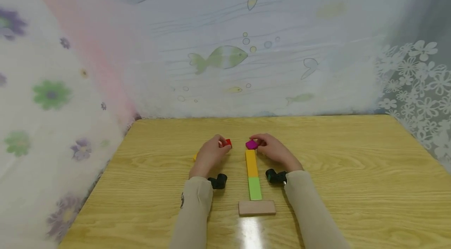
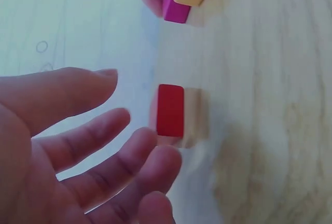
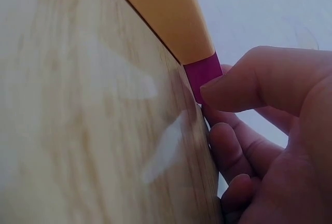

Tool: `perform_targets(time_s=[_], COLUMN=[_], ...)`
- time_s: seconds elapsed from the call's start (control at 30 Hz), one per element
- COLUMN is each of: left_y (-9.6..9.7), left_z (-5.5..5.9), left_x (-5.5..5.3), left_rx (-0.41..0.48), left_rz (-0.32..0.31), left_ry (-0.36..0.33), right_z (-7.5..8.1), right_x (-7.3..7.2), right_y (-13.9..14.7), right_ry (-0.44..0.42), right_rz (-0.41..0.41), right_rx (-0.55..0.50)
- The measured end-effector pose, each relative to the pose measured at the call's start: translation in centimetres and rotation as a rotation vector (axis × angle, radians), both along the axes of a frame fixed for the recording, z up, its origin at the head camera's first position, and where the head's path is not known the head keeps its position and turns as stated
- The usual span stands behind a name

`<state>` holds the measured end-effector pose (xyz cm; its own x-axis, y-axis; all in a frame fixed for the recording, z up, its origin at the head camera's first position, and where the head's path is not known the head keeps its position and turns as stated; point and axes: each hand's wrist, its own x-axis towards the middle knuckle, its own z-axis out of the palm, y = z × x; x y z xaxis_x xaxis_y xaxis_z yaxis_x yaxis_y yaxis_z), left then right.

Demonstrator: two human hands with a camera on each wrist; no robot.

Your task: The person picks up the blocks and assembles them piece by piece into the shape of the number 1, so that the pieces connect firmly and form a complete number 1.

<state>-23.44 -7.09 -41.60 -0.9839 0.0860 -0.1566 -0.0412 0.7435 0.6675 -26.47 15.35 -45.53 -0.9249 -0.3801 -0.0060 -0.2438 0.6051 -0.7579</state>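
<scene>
At the far end of a row of blocks, my right hand (image 1: pixel 276 150) pinches a purple block (image 1: pixel 251 145) between thumb and fingers. That block meets the end of an orange block (image 1: pixel 251 163), and a green block (image 1: pixel 255 188) continues the row towards me. A flat, pale wooden block (image 1: pixel 257 208) lies crosswise at the near end. My left hand (image 1: pixel 210 154) is beside a red block (image 1: pixel 228 142). In the left wrist view its fingers are loosely bent, and the red block (image 2: pixel 170 110) stands just past the fingertips, with no grip on it.
A yellow piece (image 1: pixel 195 157) shows partly from behind the left hand. Dark wrist-worn devices sit at the left wrist (image 1: pixel 218 181) and the right wrist (image 1: pixel 275 176). Behind the wooden table (image 1: pixel 352 170) hangs a fish-patterned curtain (image 1: pixel 218 84).
</scene>
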Motion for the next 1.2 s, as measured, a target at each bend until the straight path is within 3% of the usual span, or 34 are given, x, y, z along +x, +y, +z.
perform_targets(time_s=[0.23,0.4,0.63,0.97,1.2], left_y=[-0.2,0.0,0.4,0.8,0.9], left_z=[-1.2,-1.8,-1.8,-1.9,-1.7], left_x=[-0.3,-0.4,-0.3,-0.2,-0.3], left_rx=[0.063,0.051,-0.049,-0.063,-0.126], left_rz=[0.014,0.012,-0.010,-0.001,-0.024], left_ry=[-0.012,0.019,0.039,0.036,0.070], right_z=[-0.2,-0.1,0.2,0.2,0.4], right_x=[0.1,0.3,0.3,0.2,0.3], right_y=[0.0,0.0,0.0,0.0,-0.2], right_ry=[-0.005,-0.017,-0.001,0.004,0.001], right_rz=[0.007,-0.001,-0.005,-0.007,-0.012], right_rx=[-0.009,-0.014,-0.007,-0.001,0.000])
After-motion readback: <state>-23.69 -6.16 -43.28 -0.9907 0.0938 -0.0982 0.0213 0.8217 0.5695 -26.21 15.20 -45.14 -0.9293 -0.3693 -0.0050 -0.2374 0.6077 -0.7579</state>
